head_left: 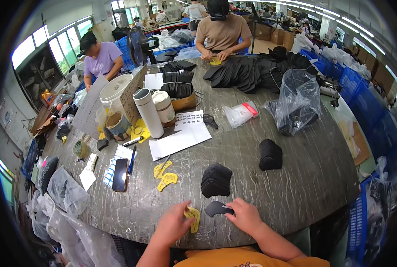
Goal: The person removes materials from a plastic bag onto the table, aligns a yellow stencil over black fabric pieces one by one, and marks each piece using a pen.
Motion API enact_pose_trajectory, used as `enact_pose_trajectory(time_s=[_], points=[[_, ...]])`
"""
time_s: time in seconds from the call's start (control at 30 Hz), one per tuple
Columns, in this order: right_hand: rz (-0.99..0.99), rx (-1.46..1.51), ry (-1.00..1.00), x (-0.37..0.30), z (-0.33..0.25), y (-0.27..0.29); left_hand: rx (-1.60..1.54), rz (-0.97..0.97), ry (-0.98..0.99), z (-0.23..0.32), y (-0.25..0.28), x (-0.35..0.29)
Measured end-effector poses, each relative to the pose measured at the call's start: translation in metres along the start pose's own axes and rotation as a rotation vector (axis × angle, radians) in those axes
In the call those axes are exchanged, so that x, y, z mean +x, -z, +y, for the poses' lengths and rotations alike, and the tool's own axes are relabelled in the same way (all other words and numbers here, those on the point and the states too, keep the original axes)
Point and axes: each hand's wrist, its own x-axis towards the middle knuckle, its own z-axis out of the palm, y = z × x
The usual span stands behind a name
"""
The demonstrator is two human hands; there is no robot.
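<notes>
Near the front edge of the table, my left hand (175, 221) has its fingers closed on a flat yellow template (193, 222) with cut-out slots. Just to the right, my right hand (246, 216) pinches a curved black fabric piece (215, 208). A thin pale line shows at its fingertips, too small to name. Beyond the hands stands a neat stack of similar black pieces (216, 180). A second black stack (270, 155) sits farther right. Two more yellow templates (166, 181) lie to the left of the first stack, one touching the other.
On the left lie a phone (120, 175), a blue pen (132, 160) and a marker (133, 141). Farther back are a white tumbler (148, 113), a jar (163, 109) and white paper (180, 141). A clear bag (296, 104) stands back right. Two people work across the table.
</notes>
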Motion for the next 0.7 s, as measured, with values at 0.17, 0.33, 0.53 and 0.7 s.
enact_pose_trajectory(time_s=[0.17, 0.33, 0.53, 0.7], points=[[-0.053, -0.007, 0.02, -0.002, -0.001, 0.0, 0.233, -0.265, -0.033, -0.021, 0.003, 0.028], [-0.084, -0.002, 0.043, -0.007, -0.002, 0.001, 0.168, -0.324, 0.04, -0.02, 0.0, 0.018], [-0.105, 0.057, 0.025, -0.009, -0.002, 0.003, -0.477, -0.286, 0.396, -0.036, -0.01, 0.005], [-0.083, 0.102, -0.027, -0.006, -0.01, 0.01, -0.769, -0.182, 0.526, -0.01, -0.049, 0.013]])
